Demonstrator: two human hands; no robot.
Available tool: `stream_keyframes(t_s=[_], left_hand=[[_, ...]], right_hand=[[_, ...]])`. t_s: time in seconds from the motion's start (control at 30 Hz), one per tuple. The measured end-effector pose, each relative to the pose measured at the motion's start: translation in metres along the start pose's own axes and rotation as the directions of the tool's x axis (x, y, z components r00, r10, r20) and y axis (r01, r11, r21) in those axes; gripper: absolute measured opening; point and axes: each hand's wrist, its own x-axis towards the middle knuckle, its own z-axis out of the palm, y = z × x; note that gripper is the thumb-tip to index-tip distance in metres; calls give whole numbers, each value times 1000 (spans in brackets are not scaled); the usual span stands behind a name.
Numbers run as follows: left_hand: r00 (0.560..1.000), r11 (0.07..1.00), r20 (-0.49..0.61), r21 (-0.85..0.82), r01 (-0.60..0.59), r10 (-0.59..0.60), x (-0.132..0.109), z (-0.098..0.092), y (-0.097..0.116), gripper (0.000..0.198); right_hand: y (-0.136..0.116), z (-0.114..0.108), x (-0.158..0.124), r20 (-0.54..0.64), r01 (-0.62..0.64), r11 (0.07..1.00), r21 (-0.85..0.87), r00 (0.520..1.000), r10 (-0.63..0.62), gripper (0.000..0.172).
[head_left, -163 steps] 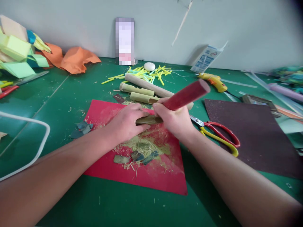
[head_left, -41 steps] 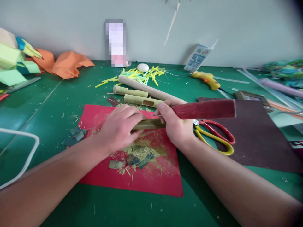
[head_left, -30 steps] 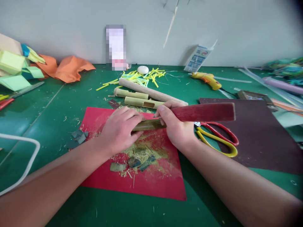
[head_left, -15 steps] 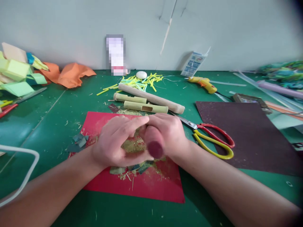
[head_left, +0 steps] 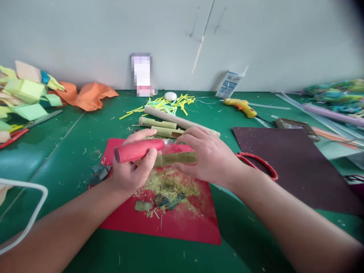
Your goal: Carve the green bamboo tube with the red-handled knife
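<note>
My left hand is closed round the red wooden handle of a carving tool. Its short metal blade points right, its tip hidden behind my right fingers. Below the blade lies a piece of green bamboo tube, held level between the hands. My right hand has its thumb under the tube and its fingers over it; the tube's left end meets my left thumb. Beneath them, bamboo shavings and dark green scraps cover part of a red sheet.
Behind the hands lie cut bamboo tubes and a wooden rod. Red-handled scissors rest by a dark sheet on the right. A yellow glue gun and yellow sticks are farther back. Folded paper sits left.
The red-handled tool has passed from my right hand to my left. Its handle end now points left, not toward me. The bamboo tube has come into sight, and my right hand has opened wider around it.
</note>
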Motion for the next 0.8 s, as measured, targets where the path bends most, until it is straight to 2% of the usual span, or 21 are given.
stream_keyframes(t_s=[0.03,0.1,0.2,0.33,0.43,0.53,0.67,0.8], left_hand=[[999,999,20,-30,35,-35,1,1,0,34],[995,996,54,-32,88,-86,5,2,5,30],[986,987,62,49,154,-157,10,3,17,20],[980,980,37,34,194,-196,11,3,20,13],[966,974,155,-58,219,-208,8,-1,11,24],[943,980,277,-23,198,-184,6,-5,7,24],[908,973,353,123,195,-227,9,-6,10,11],[866,968,432,132,214,-251,10,-6,8,13]], right_hand=[[4,-3,0,78,-3,1000,-27,997,5,44],[10,-7,0,235,-12,996,-92,971,34,33],[14,-6,-1,343,-24,992,-124,937,65,19],[9,0,-6,266,-61,998,-4,962,60,14],[-1,5,-12,205,-140,987,74,971,123,17],[-11,11,-20,186,-214,973,86,963,195,23],[-19,17,-27,182,-236,966,103,960,215,24],[-21,24,-29,145,-193,974,119,974,175,30]])
